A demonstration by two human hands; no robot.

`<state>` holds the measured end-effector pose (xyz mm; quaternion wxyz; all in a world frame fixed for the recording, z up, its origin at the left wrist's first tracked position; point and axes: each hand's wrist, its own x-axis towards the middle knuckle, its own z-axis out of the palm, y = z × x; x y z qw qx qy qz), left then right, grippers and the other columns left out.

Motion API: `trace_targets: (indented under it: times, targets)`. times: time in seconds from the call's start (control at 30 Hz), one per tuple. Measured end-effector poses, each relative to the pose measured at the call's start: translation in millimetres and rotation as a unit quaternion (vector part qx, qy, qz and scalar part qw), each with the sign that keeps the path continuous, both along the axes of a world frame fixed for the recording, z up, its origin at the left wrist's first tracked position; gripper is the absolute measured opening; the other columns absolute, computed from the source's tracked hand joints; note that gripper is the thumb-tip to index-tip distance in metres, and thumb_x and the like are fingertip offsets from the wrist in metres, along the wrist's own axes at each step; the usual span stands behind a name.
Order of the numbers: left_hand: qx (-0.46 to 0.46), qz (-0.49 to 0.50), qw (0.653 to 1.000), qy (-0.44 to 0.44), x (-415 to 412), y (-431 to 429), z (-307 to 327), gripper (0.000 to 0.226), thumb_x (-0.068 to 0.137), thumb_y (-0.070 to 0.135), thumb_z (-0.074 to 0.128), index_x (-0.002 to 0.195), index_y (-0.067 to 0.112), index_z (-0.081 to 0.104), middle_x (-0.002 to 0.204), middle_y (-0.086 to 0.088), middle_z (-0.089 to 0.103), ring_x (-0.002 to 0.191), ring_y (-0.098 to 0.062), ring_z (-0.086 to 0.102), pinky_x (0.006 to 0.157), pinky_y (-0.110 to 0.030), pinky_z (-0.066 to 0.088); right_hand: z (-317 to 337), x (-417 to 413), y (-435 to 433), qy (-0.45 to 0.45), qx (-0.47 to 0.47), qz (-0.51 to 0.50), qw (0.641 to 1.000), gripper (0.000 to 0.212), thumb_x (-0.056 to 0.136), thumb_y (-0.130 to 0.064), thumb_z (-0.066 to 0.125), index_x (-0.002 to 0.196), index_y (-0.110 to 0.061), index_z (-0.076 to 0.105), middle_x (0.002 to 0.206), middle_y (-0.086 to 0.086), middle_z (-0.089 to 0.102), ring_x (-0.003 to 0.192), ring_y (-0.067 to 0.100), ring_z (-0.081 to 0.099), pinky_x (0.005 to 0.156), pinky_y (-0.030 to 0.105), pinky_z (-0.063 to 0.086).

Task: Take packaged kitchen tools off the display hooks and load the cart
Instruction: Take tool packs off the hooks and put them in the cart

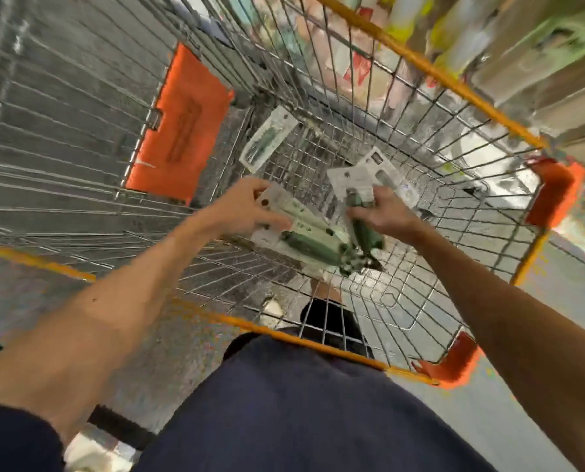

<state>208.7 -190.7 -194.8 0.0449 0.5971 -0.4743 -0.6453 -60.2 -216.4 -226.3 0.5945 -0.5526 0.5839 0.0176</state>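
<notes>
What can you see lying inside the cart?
One package lies at the far corner of the cart; a second package shows partly beyond the right hand. The left hand and right hand hold packaged tools inside it, covering whatever lies beneath.

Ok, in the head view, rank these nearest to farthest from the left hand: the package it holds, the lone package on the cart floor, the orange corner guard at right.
1. Held package, gripped in the left hand itself.
2. Lone package, on the cart floor beyond the hand.
3. Orange corner guard, across the cart on its right rim.
</notes>
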Motion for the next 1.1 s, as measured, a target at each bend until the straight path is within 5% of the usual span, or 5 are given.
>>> trace_targets:
  times: [0.23, 0.37, 0.57, 0.7, 1.1]
  targets:
    - [-0.157, -0.089, 0.983, -0.037, 35.5, 16.8, 137.2, 0.06, 0.065, 0.048, 0.086, 0.091, -0.002, 0.067, 0.079, -0.022, 0.061, 0.064, -0.012, 0.053, 0.058, -0.025, 0.038, 139.8, 47.5, 4.7, -0.11, -0.057, 0.017, 0.992, 0.021, 0.094, -0.019, 0.064, 0.114, -0.024, 0.056, 0.104, -0.013, 0.063, 0.093, 0.002, 0.058, 0.079, 0.011, 0.044]
    - [-0.23, -0.109, 0.967, -0.017, 53.0, 45.2, 222.7, 0.04, 0.072, 0.037, 0.084, 0.077, 0.0, 0.071, 0.07, -0.024, 0.066, 0.06, -0.028, 0.06, 0.055, -0.028, 0.041, 216.1, 75.7, 40.3, -0.156, -0.103, 0.016, 0.982, 0.019, 0.089, -0.024, 0.07, 0.105, -0.033, 0.066, 0.108, -0.015, 0.072, 0.103, 0.01, 0.067, 0.095, 0.03, 0.05]
    - [-0.33, -0.099, 0.939, 0.01, 66.0, 95.9, 323.4, 0.016, 0.077, 0.004, 0.08, 0.079, 0.015, 0.069, 0.069, 0.012, 0.073, 0.065, 0.004, 0.064, 0.06, -0.013, 0.049, 329.8, 96.8, 118.6, -0.274, -0.144, -0.017, 0.951, 0.015, 0.091, -0.005, 0.065, 0.102, -0.014, 0.061, 0.071, -0.015, 0.074, 0.059, -0.004, 0.067, 0.055, 0.011, 0.053]
    - [-0.378, -0.131, 0.915, 0.048, 58.7, 127.8, 388.6, 0.015, 0.078, 0.002, 0.076, 0.085, 0.015, 0.069, 0.076, 0.014, 0.075, 0.072, 0.002, 0.07, 0.062, -0.01, 0.05, 385.1, 94.7, 165.1, -0.3, -0.192, -0.028, 0.934, 0.048, 0.07, -0.008, 0.083, 0.114, -0.005, 0.063, 0.11, 0.015, 0.073, 0.1, 0.028, 0.072, 0.085, 0.041, 0.059]
    - [-0.522, -0.072, 0.827, 0.195, -27.0, 185.7, 494.1, 0.052, 0.057, 0.013, 0.086, 0.103, 0.027, 0.065, 0.085, 0.012, 0.075, 0.082, -0.002, 0.072, 0.069, -0.017, 0.056, 490.5, 30.7, 268.6, -0.347, -0.343, -0.196, 0.85, 0.044, 0.071, 0.0, 0.072, 0.115, 0.005, 0.065, 0.112, 0.019, 0.072, 0.102, 0.034, 0.071, 0.085, 0.043, 0.058]
